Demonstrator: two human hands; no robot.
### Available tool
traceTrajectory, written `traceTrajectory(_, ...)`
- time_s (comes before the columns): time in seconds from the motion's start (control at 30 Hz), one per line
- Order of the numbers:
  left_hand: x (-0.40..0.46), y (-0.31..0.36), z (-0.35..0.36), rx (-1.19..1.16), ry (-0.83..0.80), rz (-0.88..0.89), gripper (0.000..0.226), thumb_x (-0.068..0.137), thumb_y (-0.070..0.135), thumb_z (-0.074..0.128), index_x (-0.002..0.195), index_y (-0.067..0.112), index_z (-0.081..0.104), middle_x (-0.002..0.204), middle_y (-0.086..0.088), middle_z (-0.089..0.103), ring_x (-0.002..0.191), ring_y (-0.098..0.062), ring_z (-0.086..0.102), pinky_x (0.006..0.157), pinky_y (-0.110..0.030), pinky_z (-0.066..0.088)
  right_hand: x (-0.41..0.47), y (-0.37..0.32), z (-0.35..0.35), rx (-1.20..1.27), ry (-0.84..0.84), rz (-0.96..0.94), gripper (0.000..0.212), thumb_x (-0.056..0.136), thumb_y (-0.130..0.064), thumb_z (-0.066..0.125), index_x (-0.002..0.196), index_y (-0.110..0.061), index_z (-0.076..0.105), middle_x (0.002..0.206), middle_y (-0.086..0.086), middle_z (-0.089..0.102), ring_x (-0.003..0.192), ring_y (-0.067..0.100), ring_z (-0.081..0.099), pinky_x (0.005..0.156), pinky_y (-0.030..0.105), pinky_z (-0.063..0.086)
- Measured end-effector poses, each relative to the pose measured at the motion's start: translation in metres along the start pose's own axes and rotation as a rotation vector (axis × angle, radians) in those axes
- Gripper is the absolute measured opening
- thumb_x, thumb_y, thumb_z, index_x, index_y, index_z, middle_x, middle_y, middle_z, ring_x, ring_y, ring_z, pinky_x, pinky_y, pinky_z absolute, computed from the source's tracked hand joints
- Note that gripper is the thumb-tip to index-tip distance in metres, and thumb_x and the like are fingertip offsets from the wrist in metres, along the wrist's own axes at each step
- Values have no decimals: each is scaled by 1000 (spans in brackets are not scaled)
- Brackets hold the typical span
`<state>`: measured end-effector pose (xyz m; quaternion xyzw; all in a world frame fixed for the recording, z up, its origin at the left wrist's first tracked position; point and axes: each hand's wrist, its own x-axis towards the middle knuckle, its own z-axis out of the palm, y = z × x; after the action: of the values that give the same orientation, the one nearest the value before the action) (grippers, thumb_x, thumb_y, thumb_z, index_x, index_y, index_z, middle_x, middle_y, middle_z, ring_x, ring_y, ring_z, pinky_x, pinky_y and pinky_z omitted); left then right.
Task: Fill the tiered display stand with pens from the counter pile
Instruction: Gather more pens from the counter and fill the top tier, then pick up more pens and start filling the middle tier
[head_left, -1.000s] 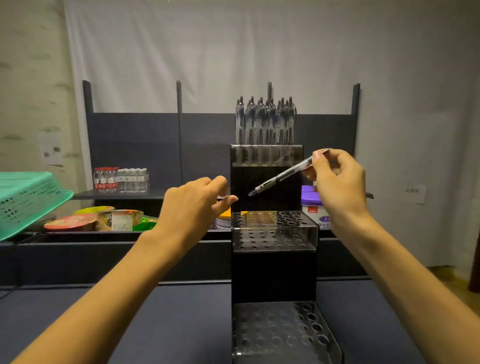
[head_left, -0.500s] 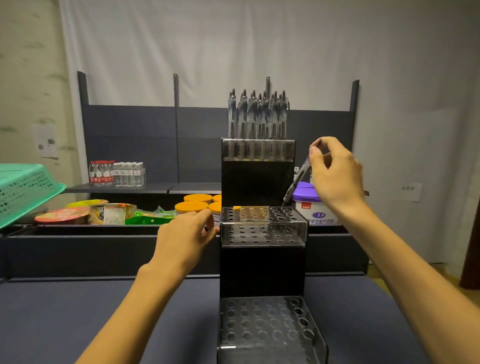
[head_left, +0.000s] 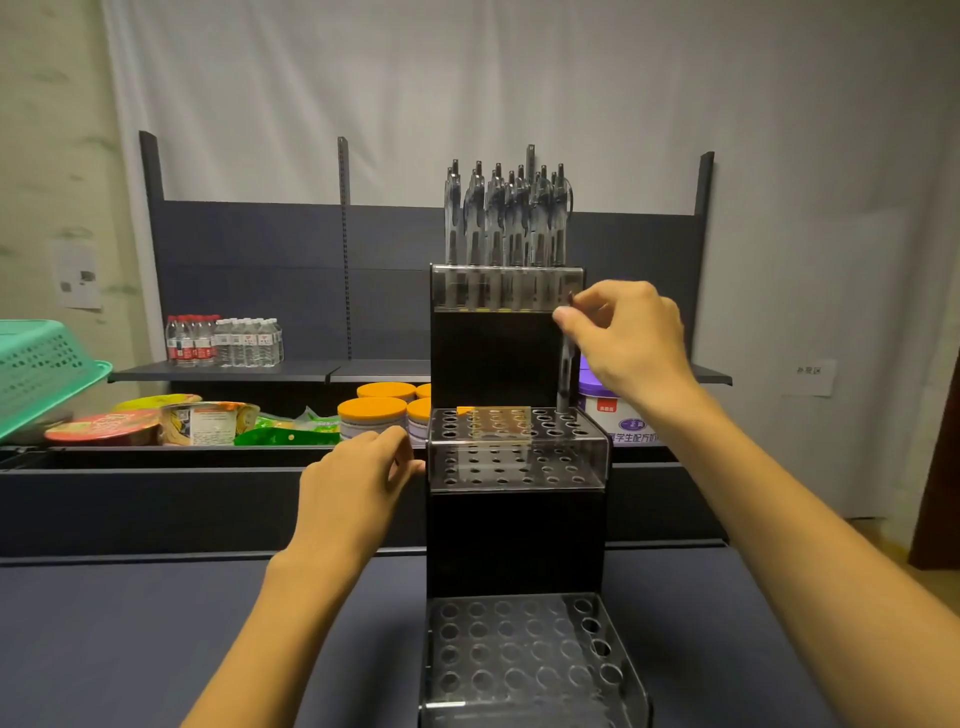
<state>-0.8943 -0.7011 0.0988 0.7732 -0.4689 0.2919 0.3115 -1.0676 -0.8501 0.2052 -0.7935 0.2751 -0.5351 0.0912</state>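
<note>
Stand, black, three tiers of clear perforated trays, set upright on the dark counter directly before me. Top tier: a row of pens standing upright, clips up, filling the tray from side to side. Middle tier: holes all vacant save one at the back right, where a single pen stands nearly vertical with its tip at or in the hole; whether it has entered I cannot tell. My right hand pinches that pen's upper end between thumb and forefinger, the other fingers curled loosely behind. My left hand rests against the left edge of the middle tier, fingers bent with their tips touching the tray's side. Bottom tier: nearest me, holes vacant. Counter pile of pens: out of view. Behind the stand, a dark shelving unit: water bottles grouped on its left shelf; below, jars with orange lids just left of the stand; a tub with a purple lid partly hidden behind my right hand; packaged foods further left. Green plastic basket at the far left edge, tilted. White curtain across the back wall.
</note>
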Motion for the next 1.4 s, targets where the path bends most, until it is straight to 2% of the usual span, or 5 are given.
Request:
traceTrajectory(0.37,-10,-2,6,0,-33,-48,17,93,38,50,88,22,52,89,3,62,73,-12,43,52,-25,26,-18,-1,9,-6,-38,83,34,86,-35,70,107,-18,49,82,-2,62,81,17,61,77,35,51)
traceTrajectory(0.57,-25,-3,1,35,-89,-107,27,89,51,49,92,24,51,82,10,54,76,-10,51,58,-23,37,-40,-22,7,-109,48,-107,31,87,-43,65,105,-20,53,86,-1,62,84,19,59,81,36,47)
traceTrajectory(0.87,-89,-42,-35,-7,-46,-258,33,83,61,53,85,28,55,75,11,58,70,-8,54,60,-26,48,-136,-88,34,-121,-190,-385,18,90,-36,62,87,-19,56,78,1,61,75,18,53,62,30,43)
traceTrajectory(1.1,-162,-106,-94,-14,-36,-358,33,83,61,54,80,28,55,70,13,56,67,-8,51,51,-21,31,-201,-156,91,-108,-303,-286,22,95,-44,51,98,-22,55,91,0,62,87,18,53,73,31,43)
traceTrajectory(1.4,-245,-219,-194,40,-112,-406,30,85,58,55,81,28,53,74,12,57,72,-11,55,57,-27,32,-296,-272,157,-11,-367,-134,24,91,-41,59,91,-18,62,81,3,64,84,27,56,65,32,39)
